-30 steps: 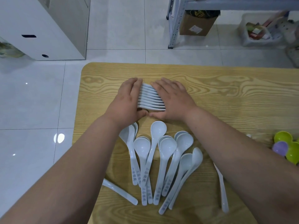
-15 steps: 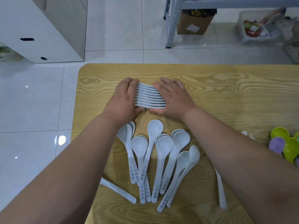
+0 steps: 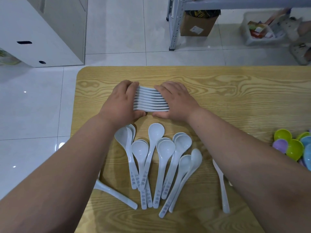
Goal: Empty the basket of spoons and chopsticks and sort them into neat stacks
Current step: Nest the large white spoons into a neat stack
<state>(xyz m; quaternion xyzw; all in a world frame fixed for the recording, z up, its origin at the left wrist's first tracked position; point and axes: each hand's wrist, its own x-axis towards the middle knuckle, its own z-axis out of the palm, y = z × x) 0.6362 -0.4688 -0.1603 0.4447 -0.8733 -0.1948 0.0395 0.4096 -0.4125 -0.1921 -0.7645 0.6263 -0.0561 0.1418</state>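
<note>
Both hands are on the stack of white spoons (image 3: 150, 100) right now. It lies on its side on the wooden table (image 3: 235, 91), up at 12 o'clock from me, handles running 9 to 3, all nested tight.

My left hand (image 3: 123, 101) cups the 9 o'clock end, fingers bent over the far side and thumb tucked along the near edge. My right hand (image 3: 176, 100) does the same at the 3 o'clock end: fingers laid across the top, thumb hooked under the near side. So the stack is squeezed between the two. The spoon bowls are hidden under my hands, so I can't tell which end they're at.

Toward 6 o'clock from the stack, between my forearms, are the loose white spoons (image 3: 161, 158), bowls pointing to 12, handles fanned toward me and overlapping, some doubled up. There's grey lettering on the handles, too small to read.

One stray spoon (image 3: 116, 195) pokes out from under my left forearm at about 7 o'clock, and another lone spoon (image 3: 222, 187) lies partly under my right forearm at 5 o'clock.

Way over at 3 o'clock, by the table's edge, is a clump of coloured spoons (image 3: 292, 147): green, purple, blue.
</note>
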